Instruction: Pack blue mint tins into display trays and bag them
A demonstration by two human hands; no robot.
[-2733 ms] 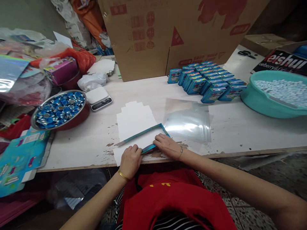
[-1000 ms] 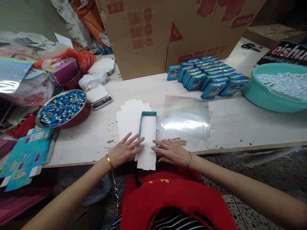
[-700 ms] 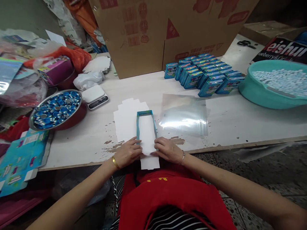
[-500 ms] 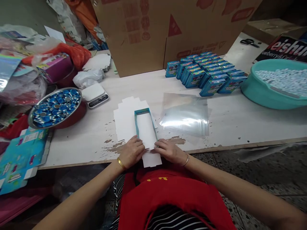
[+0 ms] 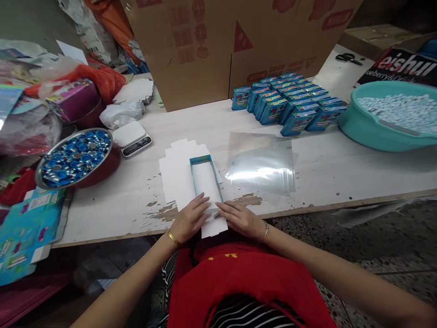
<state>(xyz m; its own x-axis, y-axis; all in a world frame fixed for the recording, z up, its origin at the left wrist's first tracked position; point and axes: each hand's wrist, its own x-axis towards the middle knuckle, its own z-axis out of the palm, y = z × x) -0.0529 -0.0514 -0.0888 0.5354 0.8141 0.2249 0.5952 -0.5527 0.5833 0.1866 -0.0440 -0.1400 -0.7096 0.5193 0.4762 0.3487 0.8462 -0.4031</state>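
In the head view a part-folded carton [image 5: 205, 178], white inside with blue walls standing on its long sides and far end, lies before me at the table's front edge. A white flap [image 5: 214, 228] at its near end sticks out past the edge. My left hand [image 5: 190, 217] grips the near left corner, its fingers over the end fold. My right hand [image 5: 241, 219] holds the near right corner, fingertips closed on the wall and fold. Under the carton lie flat white carton blanks [image 5: 170, 175]. The fingers partly cover the near fold.
Clear plastic sheets [image 5: 261, 161] lie right of the carton. Behind are several blue candy boxes [image 5: 298, 122] and a large cardboard box [image 5: 201, 77]. A teal basin [image 5: 378, 132] of wrapped pieces stands right. Left are a scale [image 5: 131, 136] and a bowl [image 5: 114, 159] of blue-silver pieces.
My left fingers have shifted up and inward over the near fold, and the near end wall is tilting. The right hand stays at its corner. The view has shifted slightly.
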